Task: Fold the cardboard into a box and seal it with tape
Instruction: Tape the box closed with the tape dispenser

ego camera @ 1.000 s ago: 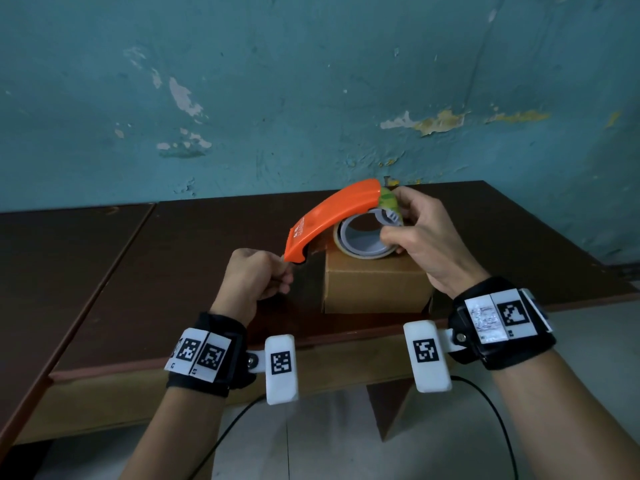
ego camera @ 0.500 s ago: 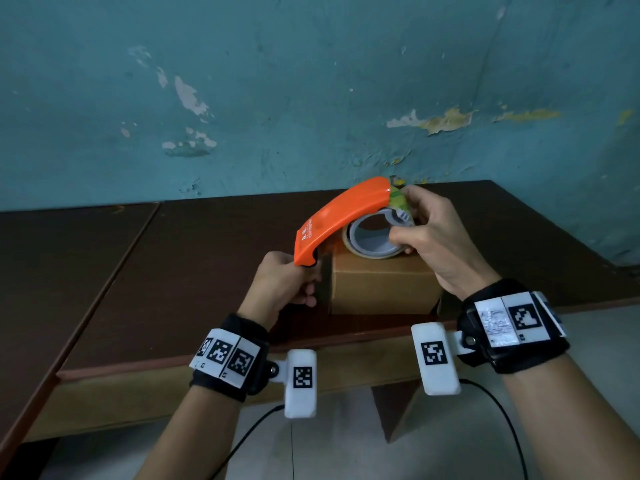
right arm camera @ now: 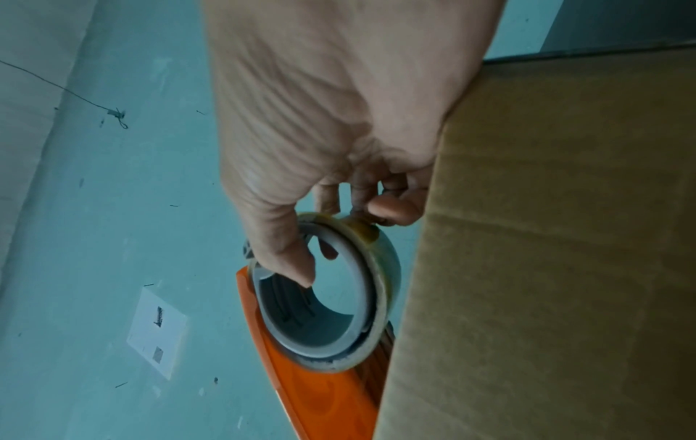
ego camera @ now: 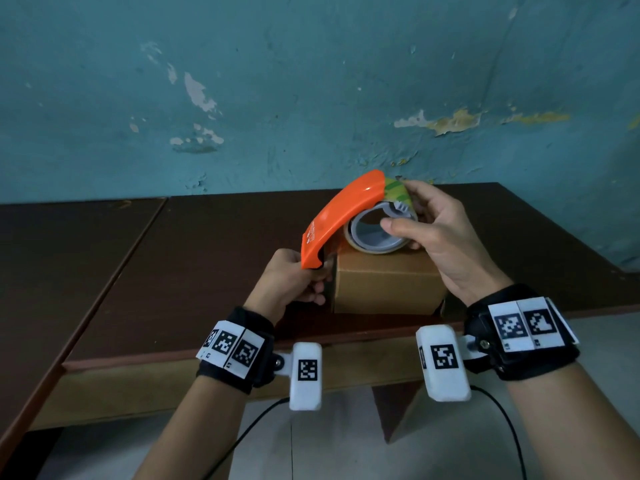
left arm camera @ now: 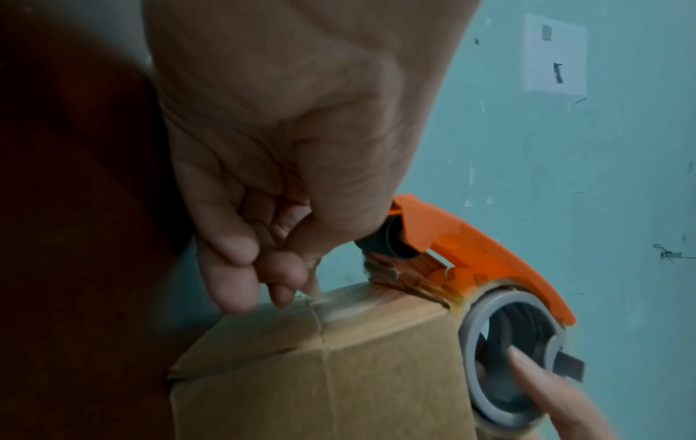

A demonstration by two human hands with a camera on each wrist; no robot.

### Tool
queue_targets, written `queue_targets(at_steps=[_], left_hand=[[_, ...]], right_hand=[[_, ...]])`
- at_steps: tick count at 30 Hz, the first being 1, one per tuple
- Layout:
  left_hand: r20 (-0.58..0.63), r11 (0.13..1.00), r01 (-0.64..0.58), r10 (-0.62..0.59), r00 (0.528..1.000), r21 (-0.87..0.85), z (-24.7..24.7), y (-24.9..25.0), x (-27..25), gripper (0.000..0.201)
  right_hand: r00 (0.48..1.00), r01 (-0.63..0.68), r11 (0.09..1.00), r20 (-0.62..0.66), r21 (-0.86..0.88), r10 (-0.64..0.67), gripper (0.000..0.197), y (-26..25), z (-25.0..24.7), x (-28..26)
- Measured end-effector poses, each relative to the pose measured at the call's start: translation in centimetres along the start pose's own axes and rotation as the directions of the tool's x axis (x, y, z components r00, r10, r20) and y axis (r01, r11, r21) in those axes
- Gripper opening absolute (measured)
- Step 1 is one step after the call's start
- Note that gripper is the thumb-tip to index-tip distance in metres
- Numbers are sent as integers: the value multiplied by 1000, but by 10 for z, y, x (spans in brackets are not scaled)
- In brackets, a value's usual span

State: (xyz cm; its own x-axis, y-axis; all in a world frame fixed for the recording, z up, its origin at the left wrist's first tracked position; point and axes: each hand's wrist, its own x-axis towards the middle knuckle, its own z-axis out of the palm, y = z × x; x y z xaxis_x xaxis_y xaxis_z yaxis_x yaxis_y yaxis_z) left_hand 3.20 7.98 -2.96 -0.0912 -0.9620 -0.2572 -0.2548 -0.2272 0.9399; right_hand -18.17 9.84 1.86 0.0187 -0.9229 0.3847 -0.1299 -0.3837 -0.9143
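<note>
Tape dispenser (ego camera: 341,216) between both hands, seemingly atop box (ego camera: 388,285).

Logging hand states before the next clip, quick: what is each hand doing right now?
Left hand: fingers curled, pinching the tape end at the orange tape dispenser tip.
Right hand: gripping the tape roll, thumb in its core.

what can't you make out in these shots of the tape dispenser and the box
- Top seam of the brown cardboard box: head view, hidden behind the orange tape dispenser.
- What the left hand pinches: left wrist view, blurred.
- Far fingers of the right hand: right wrist view, behind the palm.
</note>
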Motion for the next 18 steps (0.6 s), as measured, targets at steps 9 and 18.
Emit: queue_targets(at_steps=[9,18], left_hand=[[8,1000,-10,10,1000,-17,1,-1,0,22],[-7,994,47,-48,999,-99,-5,-1,2,22]], right_hand=[[999,22,1000,29,4,-22,41,1,0,2],[1000,-17,995,16,103,16,34,5,-2,1]])
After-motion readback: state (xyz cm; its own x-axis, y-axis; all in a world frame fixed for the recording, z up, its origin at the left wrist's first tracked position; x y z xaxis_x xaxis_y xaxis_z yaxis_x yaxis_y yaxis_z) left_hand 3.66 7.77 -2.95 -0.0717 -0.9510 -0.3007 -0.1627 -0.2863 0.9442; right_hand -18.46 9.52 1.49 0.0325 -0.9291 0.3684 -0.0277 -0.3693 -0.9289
